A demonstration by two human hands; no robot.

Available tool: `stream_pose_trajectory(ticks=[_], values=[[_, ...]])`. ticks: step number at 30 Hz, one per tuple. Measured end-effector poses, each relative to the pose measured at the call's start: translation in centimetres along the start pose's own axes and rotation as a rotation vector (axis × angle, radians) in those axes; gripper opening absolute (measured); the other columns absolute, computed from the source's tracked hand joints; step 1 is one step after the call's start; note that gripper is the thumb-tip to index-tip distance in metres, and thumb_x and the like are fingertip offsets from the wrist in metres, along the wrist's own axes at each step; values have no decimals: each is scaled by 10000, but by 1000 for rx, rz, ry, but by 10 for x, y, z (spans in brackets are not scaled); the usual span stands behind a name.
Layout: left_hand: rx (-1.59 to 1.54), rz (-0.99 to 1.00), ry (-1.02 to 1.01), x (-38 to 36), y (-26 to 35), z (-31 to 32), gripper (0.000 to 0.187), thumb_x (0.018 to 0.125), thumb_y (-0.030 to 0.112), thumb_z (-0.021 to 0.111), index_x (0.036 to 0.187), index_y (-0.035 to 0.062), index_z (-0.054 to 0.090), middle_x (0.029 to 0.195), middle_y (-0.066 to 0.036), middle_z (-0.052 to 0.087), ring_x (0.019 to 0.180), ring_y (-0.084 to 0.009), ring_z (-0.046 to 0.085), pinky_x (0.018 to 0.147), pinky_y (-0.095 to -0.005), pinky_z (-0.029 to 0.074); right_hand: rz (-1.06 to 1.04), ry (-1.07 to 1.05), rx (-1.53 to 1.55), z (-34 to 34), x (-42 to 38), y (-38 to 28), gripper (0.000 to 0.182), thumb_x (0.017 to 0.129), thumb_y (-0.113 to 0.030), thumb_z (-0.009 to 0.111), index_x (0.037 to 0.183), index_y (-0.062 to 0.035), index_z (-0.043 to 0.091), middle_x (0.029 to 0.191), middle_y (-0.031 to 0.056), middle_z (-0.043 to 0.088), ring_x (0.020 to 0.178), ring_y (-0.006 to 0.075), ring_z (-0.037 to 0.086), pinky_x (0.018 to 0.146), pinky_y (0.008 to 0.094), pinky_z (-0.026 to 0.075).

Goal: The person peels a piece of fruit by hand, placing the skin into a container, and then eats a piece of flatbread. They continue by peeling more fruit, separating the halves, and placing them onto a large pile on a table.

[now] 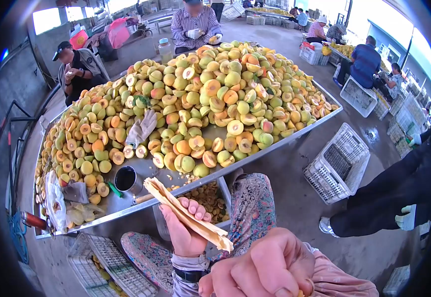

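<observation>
My left hand (185, 236) is wrapped round a long, tan, folded roll that looks like thin flatbread (183, 212). The roll slants above my lap, its layered ends sticking out past my fingers. Large and close to the camera, my right hand (265, 262) is closed with bent fingers. A small orange-tan bit shows at its lower edge, but I cannot make out what it is. Beyond the roll, a dark-filled metal cup (128, 180) stands on the metal table (200, 179). A green-handled tool (115, 189) lies beside the cup.
Many peaches (215, 94), whole and halved, are heaped on the table. A grey glove (141, 128) lies among them. Under the table edge, a bin (224, 190) contains pits. Plastic crates (337, 163) stand right and lower left. Several people sit around; one stands at right.
</observation>
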State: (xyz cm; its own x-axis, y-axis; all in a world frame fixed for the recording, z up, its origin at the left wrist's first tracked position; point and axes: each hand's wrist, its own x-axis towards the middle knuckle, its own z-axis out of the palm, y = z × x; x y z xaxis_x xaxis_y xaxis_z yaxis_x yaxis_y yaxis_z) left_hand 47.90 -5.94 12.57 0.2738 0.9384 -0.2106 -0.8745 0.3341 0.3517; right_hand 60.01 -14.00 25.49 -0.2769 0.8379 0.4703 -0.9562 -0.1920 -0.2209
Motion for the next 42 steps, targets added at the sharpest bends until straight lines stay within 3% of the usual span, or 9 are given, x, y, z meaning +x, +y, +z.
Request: stream_pose_trajectory(ticks=[6, 13, 19, 22, 24, 31, 34, 37, 42], values=[[0, -25, -7, -4, -2, 0, 467, 944, 607, 383, 951, 148, 470, 730, 31, 417, 643, -98, 403, 652, -271, 379, -180, -323, 81, -22, 4, 24, 227, 830, -205, 704, 862, 0, 612, 723, 66, 587, 772, 190, 529, 799, 322, 434], [31, -9, -13, -5, 1, -2, 422, 965, 569, 376, 988, 158, 466, 736, 31, 418, 655, -94, 411, 659, -271, 383, -228, -321, 167, -19, 2, 28, 222, 831, -175, 706, 884, 21, 615, 748, 85, 607, 775, 192, 543, 798, 327, 435], [-5, -15, 19, -4, 1, -7, 389, 989, 522, 356, 959, 146, 452, 751, 14, 439, 675, -123, 421, 664, -292, 368, -43, -95, -22, -6, -8, 21, 269, 881, -312, 642, 757, -93, 545, 688, 48, 479, 715, 245, 391, 666, 405, 269], [-1, -30, 7, -3, 0, -9, 354, 992, 489, 377, 953, 144, 450, 769, 19, 436, 684, -116, 426, 667, -286, 386, -60, 19, -21, -6, -12, 24, 240, 879, -273, 645, 753, -95, 543, 698, 51, 504, 717, 250, 423, 662, 404, 278], [11, -31, -5, -1, -1, -9, 327, 990, 466, 399, 949, 145, 449, 777, 23, 430, 687, -108, 428, 667, -280, 401, -207, -257, 127, -21, -5, 30, 229, 828, -167, 708, 883, 36, 618, 750, 104, 615, 773, 196, 548, 789, 333, 434], [-25, -47, -33, 0, 1, -7, 332, 993, 459, 396, 937, 136, 449, 770, 24, 426, 679, -107, 422, 648, -278, 393, 3, -151, 48, -8, -5, 20, 216, 812, -142, 717, 864, 47, 627, 724, 116, 614, 761, 201, 550, 777, 339, 426], [-17, -41, -16, 2, 2, -8, 336, 993, 462, 393, 938, 135, 450, 768, 23, 423, 679, -107, 420, 650, -280, 393, -266, -284, 182, -13, 0, 38, 210, 807, -135, 721, 858, 47, 628, 713, 120, 614, 729, 202, 551, 760, 344, 426], [-68, -55, -14, 1, 3, -7, 343, 1003, 470, 357, 926, 146, 441, 755, 16, 422, 673, -124, 414, 645, -294, 381, 6, -96, 62, -3, -4, 20, 213, 808, -139, 722, 853, 47, 628, 706, 120, 617, 696, 201, 549, 747, 347, 425], [-33, -50, -15, 0, 2, -9, 340, 999, 467, 372, 935, 141, 442, 759, 17, 420, 677, -118, 414, 648, -290, 382, -282, -289, 178, -15, 0, 54, 212, 821, -138, 712, 858, 53, 627, 714, 120, 627, 692, 192, 551, 741, 344, 423]])
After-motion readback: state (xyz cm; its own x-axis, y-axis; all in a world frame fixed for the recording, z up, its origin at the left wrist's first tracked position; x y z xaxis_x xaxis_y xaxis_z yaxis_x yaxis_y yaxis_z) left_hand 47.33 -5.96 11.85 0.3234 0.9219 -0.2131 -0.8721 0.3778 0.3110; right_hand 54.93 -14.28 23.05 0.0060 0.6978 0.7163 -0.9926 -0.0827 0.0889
